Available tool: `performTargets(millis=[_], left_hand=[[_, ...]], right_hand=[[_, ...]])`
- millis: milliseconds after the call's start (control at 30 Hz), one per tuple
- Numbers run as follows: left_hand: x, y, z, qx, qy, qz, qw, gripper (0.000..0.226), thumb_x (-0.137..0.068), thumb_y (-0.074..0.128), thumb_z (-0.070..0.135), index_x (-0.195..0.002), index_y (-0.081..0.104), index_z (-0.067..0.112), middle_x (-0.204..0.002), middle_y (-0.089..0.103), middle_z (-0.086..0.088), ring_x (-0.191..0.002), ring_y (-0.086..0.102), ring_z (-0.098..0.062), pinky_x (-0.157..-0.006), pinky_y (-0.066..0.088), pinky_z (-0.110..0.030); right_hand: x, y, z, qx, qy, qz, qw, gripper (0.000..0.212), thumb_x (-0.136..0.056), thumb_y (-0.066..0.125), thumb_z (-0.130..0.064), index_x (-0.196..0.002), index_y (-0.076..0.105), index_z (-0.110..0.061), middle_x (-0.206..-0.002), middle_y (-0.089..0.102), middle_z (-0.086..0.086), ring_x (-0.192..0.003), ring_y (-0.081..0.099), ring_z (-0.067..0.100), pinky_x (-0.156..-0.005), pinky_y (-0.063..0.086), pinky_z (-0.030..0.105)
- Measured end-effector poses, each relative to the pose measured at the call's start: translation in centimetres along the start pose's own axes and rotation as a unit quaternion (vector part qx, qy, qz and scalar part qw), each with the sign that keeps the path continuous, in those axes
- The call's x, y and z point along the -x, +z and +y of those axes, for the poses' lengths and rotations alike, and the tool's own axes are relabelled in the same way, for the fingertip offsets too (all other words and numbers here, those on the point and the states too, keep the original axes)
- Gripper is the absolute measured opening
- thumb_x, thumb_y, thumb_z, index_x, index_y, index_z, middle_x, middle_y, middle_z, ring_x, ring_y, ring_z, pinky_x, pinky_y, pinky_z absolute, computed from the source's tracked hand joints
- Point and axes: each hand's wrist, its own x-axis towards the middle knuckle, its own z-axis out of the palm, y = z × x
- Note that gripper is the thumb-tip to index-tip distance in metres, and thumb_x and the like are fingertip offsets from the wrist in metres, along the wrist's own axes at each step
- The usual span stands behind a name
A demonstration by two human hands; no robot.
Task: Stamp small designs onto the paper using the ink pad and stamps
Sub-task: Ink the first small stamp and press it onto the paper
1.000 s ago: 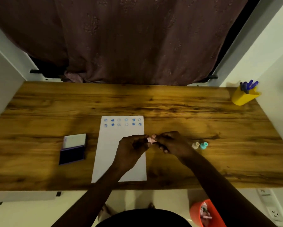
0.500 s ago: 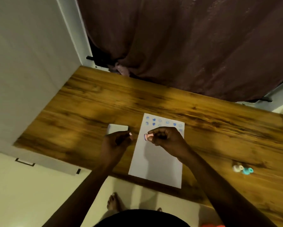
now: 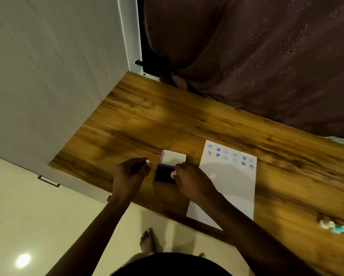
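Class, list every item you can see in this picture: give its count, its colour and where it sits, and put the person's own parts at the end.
table: one, brown wood grain, across the middle.
paper: one sheet, white, on the table right of the hands.
stamped designs: about twelve, blue, in two rows at the paper's far end.
ink pad: one, dark purple, open, between the hands; its white lid lies behind it.
spare stamps: two, one whitish and one teal, blurred, at the table's right.
curtain: one, dark maroon, behind the table.
wall panel: one, white, at left.
pink stamp: one, in the right hand's grip, over the pad.
pink cap: one, small, at the left fingertips; a guess.
left hand: one.
right hand: one.
bare foot: one, on the cream floor.
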Motion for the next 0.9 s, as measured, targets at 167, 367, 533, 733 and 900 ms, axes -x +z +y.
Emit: performTargets(millis=[167, 367, 533, 733, 900], left_hand=[[-1.1, 0.2, -0.5, -0.003, 0.009, -0.030, 0.999, 0.014, -0.088, 0.077, 0.023, -0.101, 0.080, 0.025, -0.095, 0.082, 0.007, -0.091, 0.078, -0.010, -0.079, 0.062, -0.035], [-2.5, 0.4, -0.7, -0.016, 0.033, -0.071, 0.997, 0.015, -0.092, 0.075, 0.024, -0.107, 0.079, 0.024, -0.101, 0.081, 0.007, -0.097, 0.077, -0.010, -0.079, 0.063, -0.027], [-3.3, 1.0, -0.5, -0.040, 0.030, -0.070, 0.996, 0.012, -0.092, 0.076, 0.025, -0.103, 0.078, 0.022, -0.097, 0.081, 0.006, -0.092, 0.077, -0.009, -0.077, 0.063, -0.027], [-3.6, 2.3, 0.8, -0.042, 0.025, -0.079, 0.996, 0.017, -0.089, 0.075, 0.032, -0.106, 0.079, 0.029, -0.099, 0.081, 0.011, -0.093, 0.076, -0.001, -0.076, 0.061, -0.020], [-3.5, 3.7, 1.4, -0.018, 0.004, -0.083, 0.996, 0.017, -0.089, 0.077, 0.023, -0.106, 0.080, 0.019, -0.095, 0.081, 0.004, -0.088, 0.077, -0.004, -0.068, 0.057, -0.011]], right_hand=[[0.1, 1.1, -0.5, 0.013, 0.024, -0.017, 0.999, 0.023, -0.097, 0.063, -0.028, -0.116, 0.066, -0.015, -0.118, 0.071, 0.008, -0.110, 0.069, 0.025, -0.097, 0.054, 0.033], [0.0, 2.4, -1.5, 0.049, 0.071, -0.058, 0.995, 0.031, -0.098, 0.063, -0.028, -0.126, 0.062, -0.015, -0.126, 0.068, 0.009, -0.115, 0.066, 0.026, -0.105, 0.050, 0.036], [-0.2, 2.7, -1.9, 0.081, 0.081, -0.079, 0.990, 0.031, -0.100, 0.059, -0.026, -0.129, 0.059, -0.013, -0.130, 0.065, 0.011, -0.118, 0.064, 0.028, -0.107, 0.048, 0.038], [-0.9, 1.5, -1.3, -0.014, 0.124, -0.094, 0.988, 0.037, -0.099, 0.061, -0.030, -0.133, 0.057, -0.016, -0.139, 0.060, 0.009, -0.128, 0.058, 0.029, -0.113, 0.044, 0.042], [-0.6, -0.8, 0.5, -0.188, 0.156, -0.031, 0.969, 0.033, -0.094, 0.068, -0.030, -0.122, 0.068, -0.013, -0.128, 0.070, 0.008, -0.118, 0.065, 0.025, -0.100, 0.050, 0.028]])
